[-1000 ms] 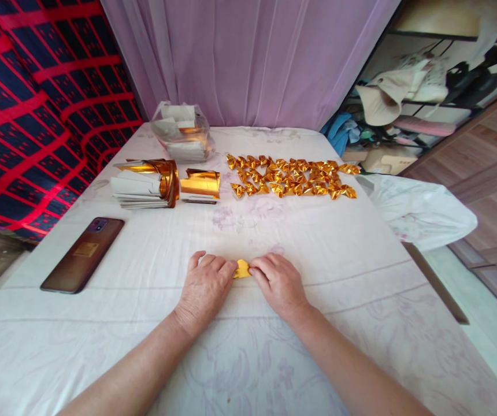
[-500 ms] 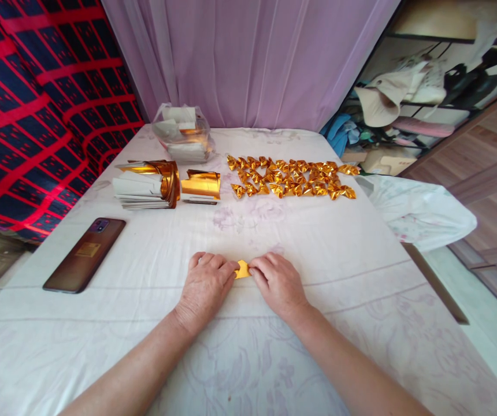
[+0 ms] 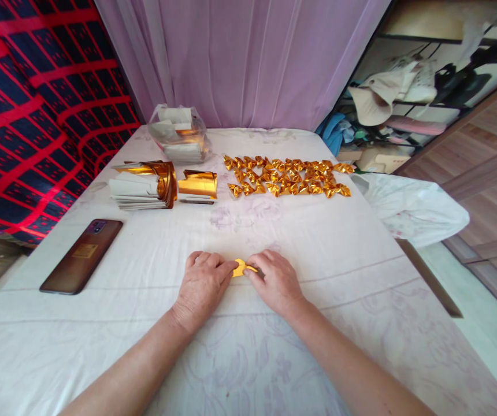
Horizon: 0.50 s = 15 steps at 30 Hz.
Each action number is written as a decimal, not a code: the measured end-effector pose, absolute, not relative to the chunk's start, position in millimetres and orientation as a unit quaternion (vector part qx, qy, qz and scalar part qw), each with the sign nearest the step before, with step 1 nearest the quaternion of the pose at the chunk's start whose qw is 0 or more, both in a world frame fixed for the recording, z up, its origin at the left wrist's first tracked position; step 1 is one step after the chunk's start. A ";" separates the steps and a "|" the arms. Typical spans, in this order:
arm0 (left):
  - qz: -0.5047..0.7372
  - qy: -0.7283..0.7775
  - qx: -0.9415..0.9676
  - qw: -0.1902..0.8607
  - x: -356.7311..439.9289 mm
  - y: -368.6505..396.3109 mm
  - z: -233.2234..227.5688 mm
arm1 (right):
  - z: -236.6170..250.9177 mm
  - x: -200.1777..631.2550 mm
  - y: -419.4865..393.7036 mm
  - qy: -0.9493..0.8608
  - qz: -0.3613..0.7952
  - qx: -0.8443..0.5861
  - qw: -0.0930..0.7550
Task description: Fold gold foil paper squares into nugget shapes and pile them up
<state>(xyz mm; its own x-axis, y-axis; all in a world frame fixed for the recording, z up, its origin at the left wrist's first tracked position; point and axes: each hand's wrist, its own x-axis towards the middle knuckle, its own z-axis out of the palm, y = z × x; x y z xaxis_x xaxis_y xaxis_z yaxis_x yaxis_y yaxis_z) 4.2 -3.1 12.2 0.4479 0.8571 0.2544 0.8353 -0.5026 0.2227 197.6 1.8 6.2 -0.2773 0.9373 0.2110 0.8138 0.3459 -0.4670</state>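
A small piece of gold paper (image 3: 240, 268) lies flat on the white cloth (image 3: 318, 242) near the table's front edge, pinned between two hands; the left hand (image 3: 202, 286) presses it at 9 o'clock, fingers close together and curled down; the right hand (image 3: 275, 281) meets it at 3 o'clock, fingertips pinching its edge, seemingly to hold a crease; at 12 o'clock, well apart, rows of folded gold pieces (image 3: 287, 177) sit in order; at 11 o'clock lie gold sheets (image 3: 197, 185), a paper stack (image 3: 138, 188) and a plastic bag (image 3: 181, 134); a phone (image 3: 81, 255) rests at 9 o'clock.
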 end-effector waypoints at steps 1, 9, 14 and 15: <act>0.169 0.497 0.850 0.031 4.1 -2.9 12.0 | 5.3 200.0 3.1 -0.786 0.152 -0.551 0.235; 0.167 0.492 0.854 0.030 3.0 -2.6 12.5 | 4.3 213.5 10.8 -0.788 0.241 -0.504 0.260; 0.173 0.455 0.873 -0.022 4.2 -8.1 16.3 | 4.8 211.1 9.1 -0.783 0.229 -0.512 0.269; 0.171 0.440 0.881 -0.026 4.1 -8.7 17.0 | 4.6 210.7 8.8 -0.783 0.224 -0.514 0.269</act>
<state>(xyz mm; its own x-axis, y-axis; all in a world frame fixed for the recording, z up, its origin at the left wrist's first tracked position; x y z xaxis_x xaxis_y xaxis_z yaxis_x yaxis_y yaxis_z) 4.1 -8.7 17.0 0.5533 0.7668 0.3252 0.7849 -0.6107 0.1045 210.7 8.8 4.6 -0.3275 0.9254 0.1907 0.6843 0.3714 -0.6276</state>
